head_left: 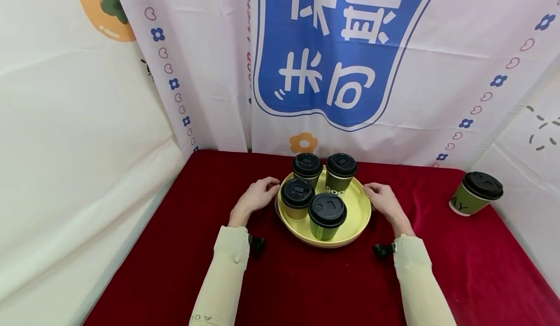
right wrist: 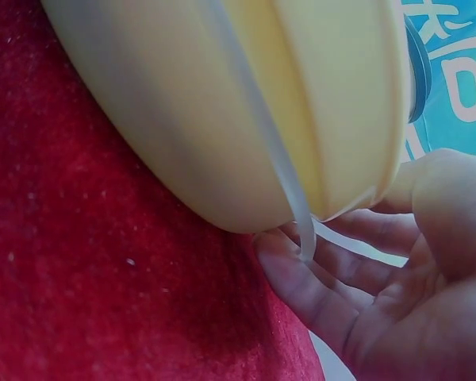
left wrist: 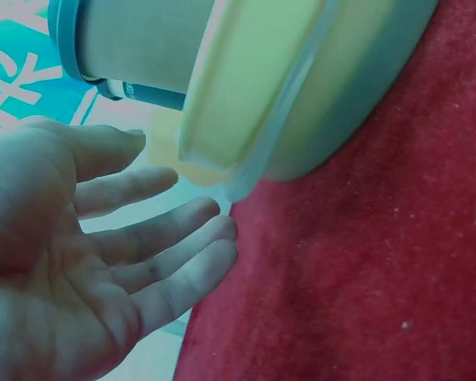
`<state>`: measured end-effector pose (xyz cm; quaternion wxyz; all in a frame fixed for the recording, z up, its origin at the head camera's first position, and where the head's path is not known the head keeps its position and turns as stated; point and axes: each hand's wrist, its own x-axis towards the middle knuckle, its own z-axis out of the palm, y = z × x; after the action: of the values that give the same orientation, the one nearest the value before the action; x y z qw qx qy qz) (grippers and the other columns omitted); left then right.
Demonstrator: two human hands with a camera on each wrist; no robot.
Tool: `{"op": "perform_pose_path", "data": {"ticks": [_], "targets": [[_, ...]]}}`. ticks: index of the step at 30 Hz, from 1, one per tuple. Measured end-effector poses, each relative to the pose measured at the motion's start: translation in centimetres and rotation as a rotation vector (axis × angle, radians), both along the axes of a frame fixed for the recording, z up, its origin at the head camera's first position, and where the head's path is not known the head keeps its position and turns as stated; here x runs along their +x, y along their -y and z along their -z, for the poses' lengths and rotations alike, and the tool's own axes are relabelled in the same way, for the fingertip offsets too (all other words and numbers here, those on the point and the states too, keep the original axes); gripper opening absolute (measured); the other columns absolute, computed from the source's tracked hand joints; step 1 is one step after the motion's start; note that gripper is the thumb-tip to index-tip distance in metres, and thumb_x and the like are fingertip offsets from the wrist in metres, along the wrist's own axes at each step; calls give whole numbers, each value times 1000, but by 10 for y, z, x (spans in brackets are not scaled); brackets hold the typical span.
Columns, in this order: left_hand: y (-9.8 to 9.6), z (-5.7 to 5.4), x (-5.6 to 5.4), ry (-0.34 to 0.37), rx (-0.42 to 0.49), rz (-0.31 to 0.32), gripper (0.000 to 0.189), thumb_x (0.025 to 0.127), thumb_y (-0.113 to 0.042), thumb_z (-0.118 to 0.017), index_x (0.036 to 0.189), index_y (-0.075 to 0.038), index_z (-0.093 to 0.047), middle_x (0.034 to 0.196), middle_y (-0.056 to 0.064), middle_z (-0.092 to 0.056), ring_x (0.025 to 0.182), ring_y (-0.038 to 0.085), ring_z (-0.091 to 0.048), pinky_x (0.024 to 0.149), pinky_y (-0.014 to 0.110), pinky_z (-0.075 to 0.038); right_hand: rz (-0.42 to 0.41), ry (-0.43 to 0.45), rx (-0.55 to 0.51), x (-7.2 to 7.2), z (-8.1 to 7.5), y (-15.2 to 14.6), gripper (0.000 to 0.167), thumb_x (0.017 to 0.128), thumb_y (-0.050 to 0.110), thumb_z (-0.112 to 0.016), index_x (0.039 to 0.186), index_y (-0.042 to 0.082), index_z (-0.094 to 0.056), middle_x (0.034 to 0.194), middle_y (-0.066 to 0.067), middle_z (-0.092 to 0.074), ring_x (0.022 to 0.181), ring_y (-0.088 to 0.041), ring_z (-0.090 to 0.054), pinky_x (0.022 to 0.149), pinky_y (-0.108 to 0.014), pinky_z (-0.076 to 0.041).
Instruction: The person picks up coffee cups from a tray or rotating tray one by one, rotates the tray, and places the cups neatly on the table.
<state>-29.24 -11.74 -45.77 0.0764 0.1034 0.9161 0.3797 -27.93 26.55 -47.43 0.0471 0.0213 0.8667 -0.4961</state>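
The right hand (head_left: 385, 200) grips a yellow tray (head_left: 358, 208) bearing four lidded paper cups (head_left: 327, 214); the left hand (head_left: 257, 196), fingers loosely extended, hovers just left.

"What hangs at the back?"

"A white printed curtain (head_left: 210, 34) with a blue emblem (head_left: 334, 44) bearing white Chinese characters."

"And around that emblem?"

"Just below it, an orange flower print (head_left: 304, 143); on either side, a column of hearts and blue flowers (head_left: 158, 34). Well to its left, an orange fruit print (head_left: 94, 5)."

"Lower down?"

"Beneath the emblem, a red velvety surface (head_left: 315, 287). Well to the emblem's right, a black-lidded green paper cup (head_left: 477, 193) stands there, lettered AY."
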Motion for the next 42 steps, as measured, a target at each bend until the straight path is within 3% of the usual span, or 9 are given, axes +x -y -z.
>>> {"op": "perform_pose_path", "data": {"ticks": [2, 7, 14, 23, 37, 42], "targets": [[-1, -3, 1, -9, -14, -4, 39, 102, -38, -50, 135, -19, -58, 127, 7, -63, 114, 24, -59, 97, 44, -48, 3, 4, -4, 0, 0, 0, 43, 103, 26, -48, 130, -5, -57, 123, -28, -61, 78, -13, -66, 65, -29, -58], [-3, -8, 3, -23, -30, -26, 37, 101, -36, -53, 133, -18, -60, 113, 5, -66, 96, 19, -60, 87, 38, -50, 3, 12, -6, 0, -1, -1, 42, 103, 25, -48, 131, -4, -57, 123, -27, -61, 79, -15, -67, 66, -29, -58], [-6, -16, 7, 68, 29, -46, 33, 100, -30, -57, 125, -11, -64, 97, 9, -70, 70, 20, -65, 64, 32, -56, -7, 17, -18, 0, -1, -2, 43, 103, 26, -47, 133, -5, -55, 124, -28, -60, 81, -16, -68, 67, -31, -59], [-11, -19, 11, 98, 34, -65, 20, 99, -21, -59, 102, -6, -71, 85, 13, -68, 71, 22, -66, 61, 34, -58, -13, 20, -19, 1, -2, -1, 43, 103, 25, -47, 134, -5, -55, 123, -28, -61, 77, -15, -68, 65, -33, -59], [-18, -11, 5, 74, 37, -86, 21, 99, -16, -55, 107, -2, -69, 82, 12, -67, 61, 20, -66, 59, 31, -57, -4, 22, -20, 0, -2, -1, 40, 102, 21, -48, 130, -6, -57, 115, -28, -63, 70, -16, -68, 61, -34, -59], [-20, -6, 0, 26, 23, -104, 21, 99, -17, -55, 108, -6, -71, 86, 10, -69, 61, 17, -65, 57, 28, -54, 4, 31, -13, 1, -4, -1, 39, 102, 23, -48, 128, -4, -59, 114, -26, -64, 71, -15, -68, 62, -34, -59]]}}
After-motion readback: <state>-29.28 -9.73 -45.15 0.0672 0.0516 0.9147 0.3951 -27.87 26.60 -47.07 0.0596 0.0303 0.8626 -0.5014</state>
